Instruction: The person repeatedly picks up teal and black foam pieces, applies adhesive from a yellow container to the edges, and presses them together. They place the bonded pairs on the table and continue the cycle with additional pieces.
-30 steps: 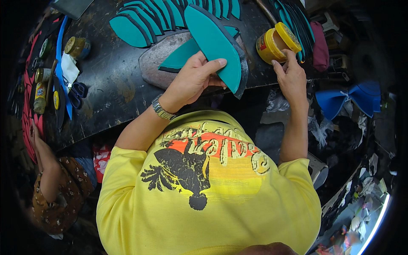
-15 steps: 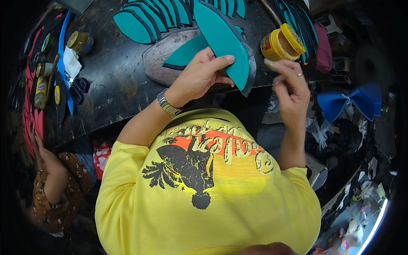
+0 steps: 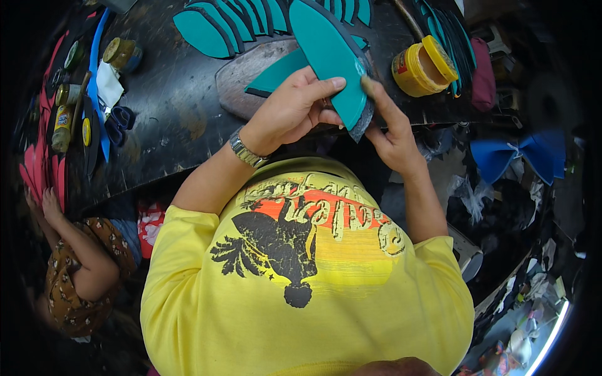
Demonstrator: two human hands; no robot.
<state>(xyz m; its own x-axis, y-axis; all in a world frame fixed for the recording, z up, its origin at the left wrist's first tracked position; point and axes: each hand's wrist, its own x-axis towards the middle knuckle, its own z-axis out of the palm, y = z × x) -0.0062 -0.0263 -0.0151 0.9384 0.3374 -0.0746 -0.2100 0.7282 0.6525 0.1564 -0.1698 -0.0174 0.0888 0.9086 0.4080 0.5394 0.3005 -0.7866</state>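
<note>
My left hand [image 3: 295, 109] grips a teal shoe-sole piece [image 3: 321, 45], its thumb lying across the teal face. The piece is long and curved, with a dark layer showing along its right edge. At that edge my right hand [image 3: 395, 135] touches the piece with the tip of its index finger; its fingers are apart and it holds nothing. A glossy wet streak shows on the teal near that fingertip. Behind my left hand, another teal sole piece [image 3: 276, 70] lies on a worn grey-brown slab [image 3: 233, 78].
A yellow open tub [image 3: 417, 72] of tan paste stands right of the slab. Teal soles [image 3: 204, 31] lie in an overlapping row behind. Jars [image 3: 122, 53], scissors [image 3: 119, 122] and a blue strip [image 3: 94, 69] are at left. Another person's hands [image 3: 47, 207] hold red pieces [image 3: 41, 166] there.
My right hand has moved left from near the tub to the sole's edge, its index finger now touching it. The other person's hands have shifted among the red pieces.
</note>
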